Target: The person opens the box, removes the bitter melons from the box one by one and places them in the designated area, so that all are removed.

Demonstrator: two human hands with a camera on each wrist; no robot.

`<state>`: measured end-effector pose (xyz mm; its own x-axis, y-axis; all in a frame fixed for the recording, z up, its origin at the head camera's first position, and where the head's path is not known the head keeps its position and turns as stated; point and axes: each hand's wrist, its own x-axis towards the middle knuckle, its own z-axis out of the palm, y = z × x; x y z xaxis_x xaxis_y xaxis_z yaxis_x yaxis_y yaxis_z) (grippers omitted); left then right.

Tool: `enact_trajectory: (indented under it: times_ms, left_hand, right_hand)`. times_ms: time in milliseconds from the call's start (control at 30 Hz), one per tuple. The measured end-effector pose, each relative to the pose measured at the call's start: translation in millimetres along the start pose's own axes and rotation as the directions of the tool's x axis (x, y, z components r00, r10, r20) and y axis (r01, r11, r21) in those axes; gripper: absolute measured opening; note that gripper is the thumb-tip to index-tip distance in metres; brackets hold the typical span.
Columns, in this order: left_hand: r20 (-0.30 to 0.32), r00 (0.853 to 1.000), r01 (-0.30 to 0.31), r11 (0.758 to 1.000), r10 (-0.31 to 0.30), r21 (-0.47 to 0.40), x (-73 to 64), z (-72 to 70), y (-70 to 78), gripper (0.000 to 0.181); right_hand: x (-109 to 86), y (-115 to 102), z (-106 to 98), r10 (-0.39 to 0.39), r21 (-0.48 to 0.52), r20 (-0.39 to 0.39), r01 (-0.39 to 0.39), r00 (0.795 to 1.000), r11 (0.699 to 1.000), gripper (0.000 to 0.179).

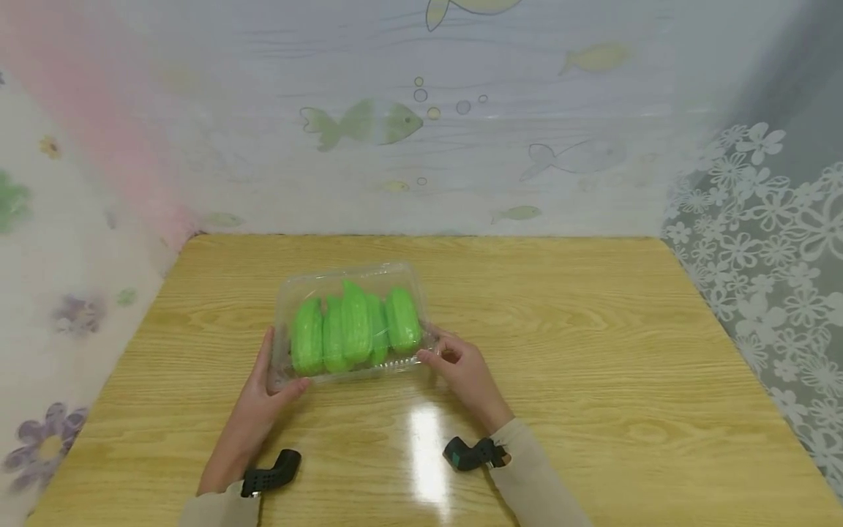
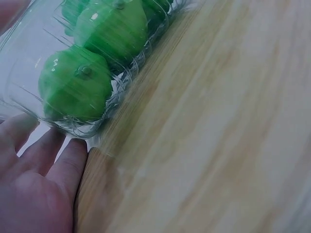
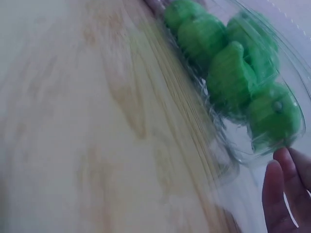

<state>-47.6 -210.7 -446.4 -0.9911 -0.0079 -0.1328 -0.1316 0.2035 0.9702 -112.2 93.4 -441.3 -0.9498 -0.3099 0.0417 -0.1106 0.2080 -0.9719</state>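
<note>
A clear plastic lidded box [image 1: 358, 372] with several long, bright green ribbed pieces, like toy vegetables [image 1: 356, 326], sits left of centre over the table. My left hand [image 1: 253, 410] grips its left end, thumb at the near corner and fingers along the side. At the right end, my right hand [image 1: 467, 369] pinches the near corner between thumb and fingers. In the left wrist view, the left fingertips [image 2: 73, 155] touch the end wall; in the right wrist view, the right fingertips [image 3: 282, 160] meet the opposite end. Whether the base touches the table cannot be told.
The wood-grain table [image 1: 593, 366] extends around the box on all sides. A wall with fish drawings [image 1: 378, 121] stands behind its far edge. Flower-patterned surfaces flank it left and right. Black camera mounts [image 1: 270, 476] sit on both wrists.
</note>
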Motion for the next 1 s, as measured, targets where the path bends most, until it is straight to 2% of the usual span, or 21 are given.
enact_trajectory:
  times_ms: [133,267,433,533,667,867,1000]
  left_hand:
    - [0.0,1.0,-0.015,1.0,0.015,-0.007,0.6,0.6,-1.4,0.09]
    - [-0.008,1.0,-0.025,1.0,0.025,-0.012,0.7,0.2,-0.9,0.09]
    - [-0.013,1.0,-0.01,1.0,0.009,-0.021,-0.4,-1.1,1.7,0.088]
    - [-0.022,1.0,0.002,1.0,-0.003,-0.02,-1.3,-1.4,2.6,0.086]
    - [-0.051,0.999,-0.005,1.0,0.004,-0.008,-2.7,0.6,0.6,0.081]
    - [-0.087,0.996,-0.011,1.0,0.012,0.01,-6.0,-0.7,-0.1,0.074]
    - [-0.093,0.996,-0.006,0.999,0.01,0.035,-8.4,-4.8,3.4,0.074]
  right_hand:
    - [-4.2,-14,-4,0.007,-0.016,0.035,-0.006,0.999,1.0,0.027]
    - [-3.9,-18,-10,-0.008,-0.052,0.119,0.014,0.993,0.999,0.025]
    - [-2.1,-14,-20,-0.05,-0.074,0.25,0.07,0.967,0.995,0.016]
    - [-1.6,-11,-24,-0.085,-0.082,0.302,0.115,0.95,0.99,0.014]
    - [-3.8,-11,-25,-0.102,-0.08,0.307,0.132,0.946,0.988,0.012]
    - [-4.6,-16,-21,-0.07,-0.02,0.286,0.079,0.956,0.997,0.014]
    - [-5.3,-20,-20,-0.043,-0.008,0.28,0.047,0.959,0.999,0.029]
